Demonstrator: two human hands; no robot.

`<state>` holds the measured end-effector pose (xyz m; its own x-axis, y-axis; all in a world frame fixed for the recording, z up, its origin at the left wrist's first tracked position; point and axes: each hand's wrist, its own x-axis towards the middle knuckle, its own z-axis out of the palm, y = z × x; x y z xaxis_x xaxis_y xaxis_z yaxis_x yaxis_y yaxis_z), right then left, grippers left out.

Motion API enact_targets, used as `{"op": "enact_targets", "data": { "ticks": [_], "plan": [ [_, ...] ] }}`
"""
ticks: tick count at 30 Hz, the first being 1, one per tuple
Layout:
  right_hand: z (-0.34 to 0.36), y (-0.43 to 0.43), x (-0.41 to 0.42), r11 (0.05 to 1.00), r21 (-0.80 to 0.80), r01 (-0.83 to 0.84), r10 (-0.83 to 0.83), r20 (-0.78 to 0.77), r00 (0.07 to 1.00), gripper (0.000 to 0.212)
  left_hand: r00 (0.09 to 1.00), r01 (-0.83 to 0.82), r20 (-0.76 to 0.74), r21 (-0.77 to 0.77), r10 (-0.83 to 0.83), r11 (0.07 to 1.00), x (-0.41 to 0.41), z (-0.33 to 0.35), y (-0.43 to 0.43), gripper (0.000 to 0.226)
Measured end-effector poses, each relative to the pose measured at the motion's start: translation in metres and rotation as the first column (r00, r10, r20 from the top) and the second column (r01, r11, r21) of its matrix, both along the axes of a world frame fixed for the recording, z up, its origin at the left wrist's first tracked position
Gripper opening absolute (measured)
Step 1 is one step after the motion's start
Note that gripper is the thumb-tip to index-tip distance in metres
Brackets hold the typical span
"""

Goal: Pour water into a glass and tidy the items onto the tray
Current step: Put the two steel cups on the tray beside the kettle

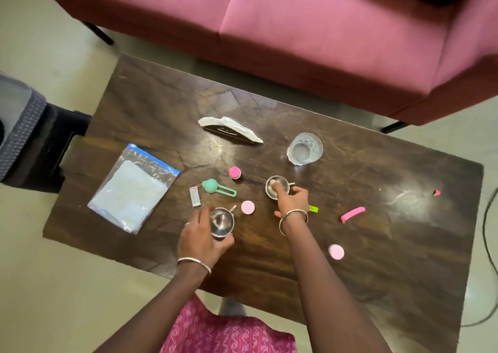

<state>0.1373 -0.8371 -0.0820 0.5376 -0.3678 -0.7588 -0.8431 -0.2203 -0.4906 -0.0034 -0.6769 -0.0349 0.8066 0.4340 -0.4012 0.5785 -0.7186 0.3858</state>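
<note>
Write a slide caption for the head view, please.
Left hand grips the near steel cup, right hand the far steel cup, at the table near a glass.

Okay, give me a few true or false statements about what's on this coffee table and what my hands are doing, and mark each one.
1. The left hand grips a steel cup. True.
2. The right hand holds the glass. False: it pinches a second steel cup; the glass stands apart, farther back.
3. The pink hair clip lies untouched, right of the right hand. True.
4. The zip bag lies beside the hair clip. False: it lies at the left end of the table.
</note>
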Motion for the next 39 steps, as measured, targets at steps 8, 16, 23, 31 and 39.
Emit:
{"op": "enact_targets", "data": {
  "ticks": [8, 16, 23, 31, 39],
  "plan": [
    [-0.029, 0.041, 0.014, 0.96, -0.277, -0.049, 0.049, -0.006, 0.999, 0.094, 0.962, -0.216, 0.17, -0.012, 0.215, 0.976, 0.006, 0.015, 0.051, 0.069],
    [0.003, 0.04, -0.014, 0.933, -0.338, -0.126, 0.204, 0.205, 0.957, 0.065, 0.936, -0.242, 0.253, -0.043, 0.245, 0.969, -0.013, 0.03, 0.081, 0.07],
    [0.075, 0.065, -0.084, 0.897, -0.312, -0.312, 0.426, 0.429, 0.797, 0.065, 0.913, -0.241, 0.325, -0.055, 0.245, 0.969, -0.047, 0.073, 0.124, 0.068],
    [0.148, 0.174, -0.168, 0.838, -0.275, -0.472, 0.54, 0.552, 0.636, 0.066, 0.867, -0.3, 0.35, -0.201, 0.354, 0.933, -0.106, 0.114, 0.212, 0.065],
    [0.186, 0.31, -0.232, 0.777, -0.342, -0.528, 0.608, 0.624, 0.491, 0.065, 0.847, -0.314, 0.387, -0.189, 0.365, 0.93, -0.193, 0.147, 0.324, 0.065]
  ]
}}
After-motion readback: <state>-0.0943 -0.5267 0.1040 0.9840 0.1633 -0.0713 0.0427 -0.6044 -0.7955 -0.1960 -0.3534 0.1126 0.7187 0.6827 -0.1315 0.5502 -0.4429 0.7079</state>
